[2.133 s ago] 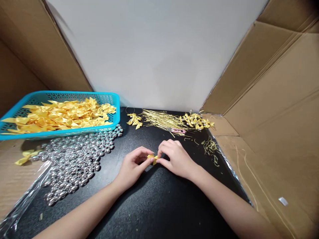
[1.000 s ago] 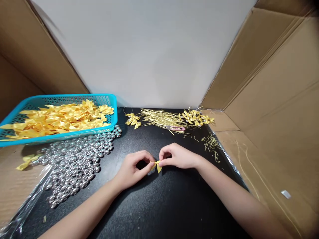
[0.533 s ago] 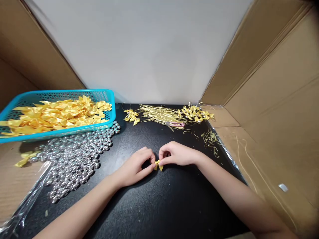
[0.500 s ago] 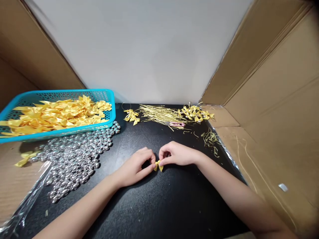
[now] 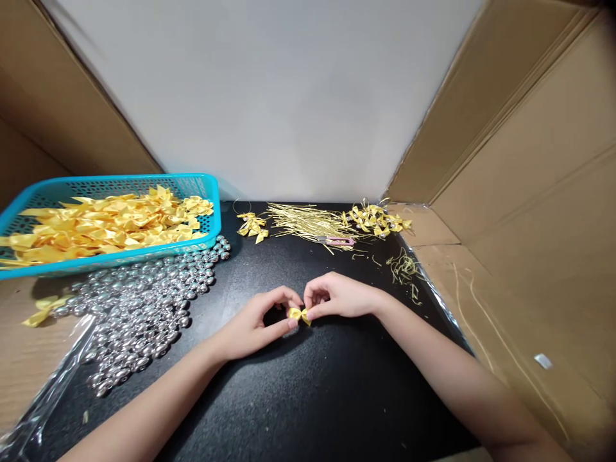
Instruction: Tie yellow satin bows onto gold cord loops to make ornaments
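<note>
A small yellow ribbon bow (image 5: 300, 315) is between my two hands, just above or on the black tabletop. My right hand (image 5: 337, 296) pinches its right side between thumb and fingertips. Around the left loop, the thumb and index finger of my left hand (image 5: 257, 324) are closed, with the loop showing between their tips. The bow's centre knot faces me. Fingers hide part of its right loop.
A turquoise basket (image 5: 217, 221) of yellow bows stands at left, with many silver beads (image 5: 144, 314) before it. At the back lie finished-looking bows (image 5: 253, 226), gold ties (image 5: 308, 221), a pink-handled cutter (image 5: 339, 241) and beaded bows (image 5: 378, 219). Wire scraps (image 5: 404, 266) lie right.
The bow has turned so its loops and knot show more clearly. My left thumb and index finger have shifted slightly left and spread a little around the loop; my right hand keeps its pinch.
</note>
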`<state>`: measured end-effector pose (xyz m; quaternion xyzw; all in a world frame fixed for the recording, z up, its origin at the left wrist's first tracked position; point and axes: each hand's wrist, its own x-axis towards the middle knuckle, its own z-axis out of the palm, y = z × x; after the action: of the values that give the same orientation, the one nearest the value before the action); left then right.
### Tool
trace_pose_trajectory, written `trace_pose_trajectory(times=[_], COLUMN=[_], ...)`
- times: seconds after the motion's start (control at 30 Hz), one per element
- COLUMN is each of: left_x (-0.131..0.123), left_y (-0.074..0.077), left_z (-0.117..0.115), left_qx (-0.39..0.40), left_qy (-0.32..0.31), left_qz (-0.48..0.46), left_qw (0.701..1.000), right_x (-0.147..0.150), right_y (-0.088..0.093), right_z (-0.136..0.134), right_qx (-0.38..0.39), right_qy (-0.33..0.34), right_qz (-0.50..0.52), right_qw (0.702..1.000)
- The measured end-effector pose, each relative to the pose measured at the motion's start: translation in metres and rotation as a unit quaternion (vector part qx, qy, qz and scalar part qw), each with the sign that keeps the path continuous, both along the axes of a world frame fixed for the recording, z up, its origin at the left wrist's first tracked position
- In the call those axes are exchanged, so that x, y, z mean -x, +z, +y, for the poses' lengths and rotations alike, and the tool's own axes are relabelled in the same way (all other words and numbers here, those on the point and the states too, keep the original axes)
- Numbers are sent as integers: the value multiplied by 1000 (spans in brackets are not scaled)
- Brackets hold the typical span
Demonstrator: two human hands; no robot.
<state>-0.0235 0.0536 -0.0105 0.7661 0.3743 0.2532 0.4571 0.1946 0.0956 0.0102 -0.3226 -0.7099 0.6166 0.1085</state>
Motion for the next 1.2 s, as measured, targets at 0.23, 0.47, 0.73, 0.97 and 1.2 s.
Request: trace_pose_trajectory(times=[0.23,0.47,0.73,0.97,1.2], left_x=[-4,-7,-6,-5,-6], left_y=[-10,-16,-14,-15,-19], left_z=[-1,-3,-1,0,-1], left_qx=[30,44,77,88,102], left_qy=[140,200,168,155,147], left_qz=[-87,-130,-120,-112,-132], left_qw=[986,970,975,978,975], right_x=[10,22,23,17,13], right_y=[-10,-26,-30,-19,-9], right_z=[-6,-11,-12,-13,-17], right_qx=[24,46,47,-17,-52], right_qy=[-93,-147,-146,-117,-69], right_qz=[88,108,93,65,38], right_qw=[991,982,984,991,996])
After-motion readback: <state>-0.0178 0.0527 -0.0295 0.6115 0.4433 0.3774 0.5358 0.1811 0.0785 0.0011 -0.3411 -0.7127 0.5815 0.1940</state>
